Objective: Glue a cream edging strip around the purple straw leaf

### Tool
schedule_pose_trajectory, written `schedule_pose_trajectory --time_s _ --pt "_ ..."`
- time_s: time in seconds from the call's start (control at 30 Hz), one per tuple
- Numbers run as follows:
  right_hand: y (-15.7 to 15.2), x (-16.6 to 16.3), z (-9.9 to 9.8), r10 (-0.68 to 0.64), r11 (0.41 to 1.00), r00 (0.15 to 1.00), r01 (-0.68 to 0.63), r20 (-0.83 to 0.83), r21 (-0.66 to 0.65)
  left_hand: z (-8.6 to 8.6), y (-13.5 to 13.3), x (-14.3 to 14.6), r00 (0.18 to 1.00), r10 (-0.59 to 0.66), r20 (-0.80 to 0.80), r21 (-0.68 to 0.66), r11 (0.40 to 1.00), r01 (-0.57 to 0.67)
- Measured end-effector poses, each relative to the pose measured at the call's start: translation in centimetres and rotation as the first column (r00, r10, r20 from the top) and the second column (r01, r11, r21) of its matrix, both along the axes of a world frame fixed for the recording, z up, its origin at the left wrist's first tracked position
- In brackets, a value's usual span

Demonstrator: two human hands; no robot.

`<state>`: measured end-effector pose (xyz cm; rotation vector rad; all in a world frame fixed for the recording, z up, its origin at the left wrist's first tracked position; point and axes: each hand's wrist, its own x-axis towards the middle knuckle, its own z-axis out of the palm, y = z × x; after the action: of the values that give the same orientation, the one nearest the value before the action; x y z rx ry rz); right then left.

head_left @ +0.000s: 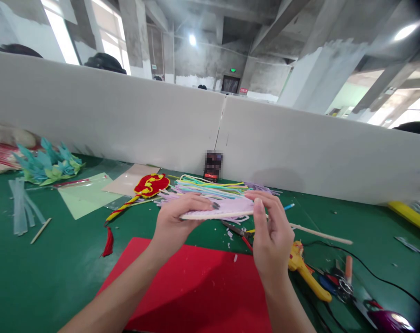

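Both my hands hold up a flat pale purple fan-shaped craft piece (227, 206) with a thin wooden stick (320, 234) running along its near edge and out to the right. My left hand (177, 222) grips its left end, thumb on top, fingers curled beneath. My right hand (270, 231) pinches its right end, fingers pressed on the top and the stick. The piece hovers above the far edge of a red sheet (196, 286) on the green table.
Behind the piece lies a pile of coloured pipe cleaners (210, 185). A red and yellow ornament (150, 185) with a tassel lies left, teal paper shapes (48, 164) and glue sticks (21, 206) farther left. Right: yellow glue gun (305, 270), scissors (239, 231), cable. White partition (126, 120) behind.
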<state>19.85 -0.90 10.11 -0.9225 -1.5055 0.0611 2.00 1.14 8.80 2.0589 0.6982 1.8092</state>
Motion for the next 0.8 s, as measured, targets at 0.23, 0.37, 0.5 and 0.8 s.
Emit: schedule_pose_trajectory --time_s 0.23,0.37,0.5,0.8 --pt "-0.3 -0.1 0.2 -0.012 0.993 0.984 -0.01 0.18 0.121 0.1 -0.3 0.4 0.994 0.021 -0.111 0.082 0.997 -0.012" --pt "-0.3 -0.3 0.1 -0.006 0.975 0.96 -0.056 0.28 0.214 0.3 -0.5 0.4 0.993 0.033 -0.111 0.07 0.997 -0.026" --pt "-0.2 -0.3 0.2 -0.001 0.963 0.948 -0.085 0.317 0.256 0.5 -0.7 0.5 0.994 0.025 -0.109 0.061 0.998 -0.018" --pt "-0.5 0.8 1.0 0.091 0.97 0.93 -0.164 0.357 0.181 0.6 -0.9 0.5 0.987 0.011 -0.161 -0.011 1.0 -0.013"
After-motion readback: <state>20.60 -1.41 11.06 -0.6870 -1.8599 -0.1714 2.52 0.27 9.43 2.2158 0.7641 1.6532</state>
